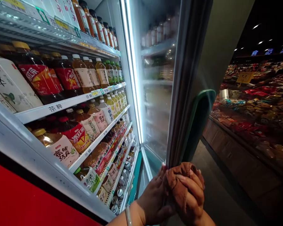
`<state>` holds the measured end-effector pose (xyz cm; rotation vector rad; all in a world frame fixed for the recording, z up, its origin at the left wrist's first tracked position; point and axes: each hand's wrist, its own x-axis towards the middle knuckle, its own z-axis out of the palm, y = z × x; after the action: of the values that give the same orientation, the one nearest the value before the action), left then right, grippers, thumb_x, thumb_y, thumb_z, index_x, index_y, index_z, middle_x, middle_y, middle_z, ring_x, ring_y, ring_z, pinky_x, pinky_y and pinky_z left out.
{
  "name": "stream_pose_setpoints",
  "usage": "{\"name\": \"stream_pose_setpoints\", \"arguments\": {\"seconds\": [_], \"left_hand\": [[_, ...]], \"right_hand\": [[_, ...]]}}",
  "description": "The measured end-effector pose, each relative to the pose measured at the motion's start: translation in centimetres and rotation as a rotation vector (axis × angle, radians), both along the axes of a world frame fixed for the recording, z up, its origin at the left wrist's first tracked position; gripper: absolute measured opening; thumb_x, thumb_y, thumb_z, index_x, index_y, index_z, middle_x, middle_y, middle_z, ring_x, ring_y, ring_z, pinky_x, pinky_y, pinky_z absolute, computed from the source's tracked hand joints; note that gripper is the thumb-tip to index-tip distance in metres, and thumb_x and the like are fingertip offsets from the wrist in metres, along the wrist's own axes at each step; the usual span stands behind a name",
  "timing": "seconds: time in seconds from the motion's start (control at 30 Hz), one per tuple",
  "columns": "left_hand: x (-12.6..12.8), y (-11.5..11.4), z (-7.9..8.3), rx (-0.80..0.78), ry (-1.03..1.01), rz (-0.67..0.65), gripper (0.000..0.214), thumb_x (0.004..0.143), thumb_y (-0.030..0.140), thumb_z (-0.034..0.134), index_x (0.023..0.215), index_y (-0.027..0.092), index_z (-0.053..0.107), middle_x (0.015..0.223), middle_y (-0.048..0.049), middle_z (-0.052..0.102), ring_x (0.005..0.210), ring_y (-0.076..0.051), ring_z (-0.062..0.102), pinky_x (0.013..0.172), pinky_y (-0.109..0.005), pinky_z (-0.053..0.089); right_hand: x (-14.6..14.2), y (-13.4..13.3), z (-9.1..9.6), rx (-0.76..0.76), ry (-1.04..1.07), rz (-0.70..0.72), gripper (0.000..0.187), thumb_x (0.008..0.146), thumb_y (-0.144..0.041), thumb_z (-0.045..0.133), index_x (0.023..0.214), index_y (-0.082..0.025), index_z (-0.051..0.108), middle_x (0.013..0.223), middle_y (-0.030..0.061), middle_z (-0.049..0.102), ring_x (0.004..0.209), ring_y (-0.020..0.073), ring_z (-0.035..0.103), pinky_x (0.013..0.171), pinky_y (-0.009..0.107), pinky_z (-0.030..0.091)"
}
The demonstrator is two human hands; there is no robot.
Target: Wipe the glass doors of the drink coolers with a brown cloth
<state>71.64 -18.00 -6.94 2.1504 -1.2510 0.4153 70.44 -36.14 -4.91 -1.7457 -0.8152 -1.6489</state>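
A glass fridge door stands open in front of me, its dark sealed edge running down to my hands. My left hand, with a pale bangle at the wrist, grips the lower part of that edge. Its fingers lie along the inner side, and the thumb is in shadow. My right hand is closed around a crumpled brown cloth pressed to the door edge beside the left hand. A green-rimmed recessed handle is above the cloth on the door's outer side.
Inside the fridge at left, shelves hold rows of bottled drinks, with cans at the bottom. A vertical light strip lines the far side. To the right, wood-sided display bins hold many packaged goods, with a yellow sign above.
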Motion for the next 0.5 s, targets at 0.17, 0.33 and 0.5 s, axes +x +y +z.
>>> {"name": "stream_pose_setpoints", "arguments": {"seconds": [0.17, 0.33, 0.5], "left_hand": [[2.0, -1.6, 1.3, 0.030, -0.001, -0.072, 0.089, 0.095, 0.067, 0.051, 0.167, 0.029, 0.016, 0.164, -0.0108, 0.043, 0.150, -0.032, 0.045, 0.124, -0.048, 0.043], [4.5, -3.8, 0.4, 0.064, -0.069, -0.126, 0.080, 0.098, 0.059, 0.049, 0.166, 0.024, 0.023, 0.163, -0.0138, 0.044, 0.147, -0.032, 0.048, 0.118, -0.046, 0.049], [8.5, -8.7, -1.2, 0.043, -0.251, -0.122, 0.061, 0.101, 0.040, 0.050, 0.158, 0.020, 0.041, 0.148, -0.0119, 0.061, 0.138, -0.028, 0.059, 0.112, -0.042, 0.054]], "right_hand": [[0.1, -1.2, 0.5, -0.177, 0.117, -0.299, 0.020, 0.095, -0.023, 0.056, 0.098, -0.032, 0.073, 0.111, -0.0020, 0.076, 0.128, 0.0225, 0.064, 0.126, 0.045, 0.041], [1.2, -2.4, 3.3, -0.234, 0.109, -0.385, 0.027, 0.097, -0.022, 0.054, 0.115, -0.025, 0.074, 0.127, 0.0048, 0.072, 0.135, 0.0254, 0.058, 0.131, 0.044, 0.029], [4.0, -4.4, 6.0, -0.313, 0.037, -0.555, 0.024, 0.095, -0.016, 0.055, 0.112, -0.020, 0.072, 0.124, 0.0095, 0.072, 0.134, 0.0265, 0.058, 0.128, 0.045, 0.030]]}}
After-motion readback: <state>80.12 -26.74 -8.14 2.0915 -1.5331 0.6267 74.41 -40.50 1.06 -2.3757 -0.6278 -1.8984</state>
